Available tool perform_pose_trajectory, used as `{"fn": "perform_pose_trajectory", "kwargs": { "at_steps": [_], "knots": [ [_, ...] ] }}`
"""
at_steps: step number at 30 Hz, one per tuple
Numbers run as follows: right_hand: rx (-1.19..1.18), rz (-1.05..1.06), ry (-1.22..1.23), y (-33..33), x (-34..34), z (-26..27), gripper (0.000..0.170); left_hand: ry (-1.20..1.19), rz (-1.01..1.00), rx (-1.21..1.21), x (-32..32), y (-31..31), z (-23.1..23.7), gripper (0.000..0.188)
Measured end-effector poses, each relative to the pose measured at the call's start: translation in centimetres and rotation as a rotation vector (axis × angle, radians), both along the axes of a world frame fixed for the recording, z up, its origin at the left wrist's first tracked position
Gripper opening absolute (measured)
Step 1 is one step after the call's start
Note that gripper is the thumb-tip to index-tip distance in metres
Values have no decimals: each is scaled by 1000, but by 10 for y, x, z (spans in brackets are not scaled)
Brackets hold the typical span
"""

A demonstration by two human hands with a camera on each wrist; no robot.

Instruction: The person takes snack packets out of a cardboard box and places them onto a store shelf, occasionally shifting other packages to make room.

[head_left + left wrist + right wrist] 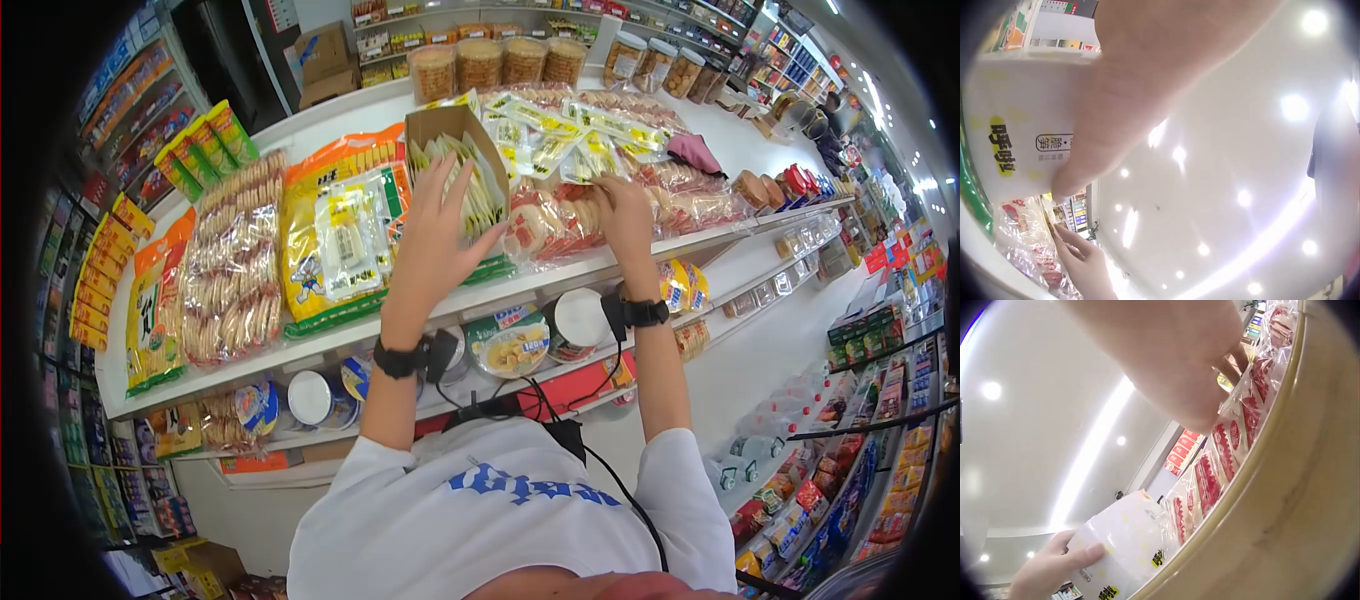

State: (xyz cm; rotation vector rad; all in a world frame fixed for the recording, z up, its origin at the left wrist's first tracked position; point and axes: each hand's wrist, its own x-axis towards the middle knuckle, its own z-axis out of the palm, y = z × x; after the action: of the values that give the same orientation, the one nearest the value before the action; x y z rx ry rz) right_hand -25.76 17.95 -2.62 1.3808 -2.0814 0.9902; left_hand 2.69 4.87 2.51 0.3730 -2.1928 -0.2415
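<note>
My left hand [435, 235] lies against an open-topped cardboard box [432, 124] full of upright snack packets [484, 192]. Its fingers are straight and spread at the box's left side, and the thumb reaches across the front. In the left wrist view the white box front [1016, 131] with black lettering shows beside the thumb. My right hand [626, 222] pinches a yellow-and-white snack packet [592, 158] at the near edge of a loose pile of them. Beneath that pile are clear bags of round crackers [550, 222] with red print, also seen in the right wrist view.
Left of the box lie large orange-and-yellow bags [305, 215] and clear packs of stacked biscuits [235, 270]. Jars [505, 62] line the back of the white counter. A pink cloth-like item [697, 155] rests at the right. Instant noodle bowls [508, 338] fill the shelf below.
</note>
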Motion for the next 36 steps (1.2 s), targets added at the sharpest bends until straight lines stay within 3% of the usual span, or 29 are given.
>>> {"fn": "perform_pose_trajectory", "kwargs": {
  "at_steps": [2,8,11,12,15,16,19,22,25,27,29,31,35,36],
  "knots": [
    [-85,5,-14,12,9,9,20,139,-41,43,5,17,7,49],
    [-275,19,-177,50,47,26,29,-319,-661,730,1,57,-3,41],
    [-277,2,-265,72,71,28,31,-297,-862,1254,-24,62,-49,54],
    [-267,-4,-294,79,79,27,31,-330,-876,1441,-32,61,-59,72],
    [-191,209,-244,100,105,22,35,-99,-1032,1904,-47,64,-50,77],
    [-116,271,-185,105,112,23,35,65,-1217,1977,-49,64,-44,64],
    [52,403,-71,114,133,33,38,91,-837,1849,-54,69,-47,52],
    [138,464,-104,121,137,36,49,60,-741,1715,-56,72,-54,47],
    [-130,154,-192,114,143,33,51,22,-759,1528,-51,74,-53,46],
    [-360,187,-540,93,144,32,45,-18,-770,1453,-45,75,-47,45],
    [-372,228,-893,89,143,25,40,-62,-766,1425,-40,75,-39,43],
    [-149,286,-1235,94,137,13,35,144,-662,1242,-42,89,-30,41],
    [-167,380,-1067,83,139,3,31,346,-534,977,-42,95,-29,37],
    [-212,403,-1041,80,143,7,30,329,-460,774,-40,91,-28,36]
  ]
}}
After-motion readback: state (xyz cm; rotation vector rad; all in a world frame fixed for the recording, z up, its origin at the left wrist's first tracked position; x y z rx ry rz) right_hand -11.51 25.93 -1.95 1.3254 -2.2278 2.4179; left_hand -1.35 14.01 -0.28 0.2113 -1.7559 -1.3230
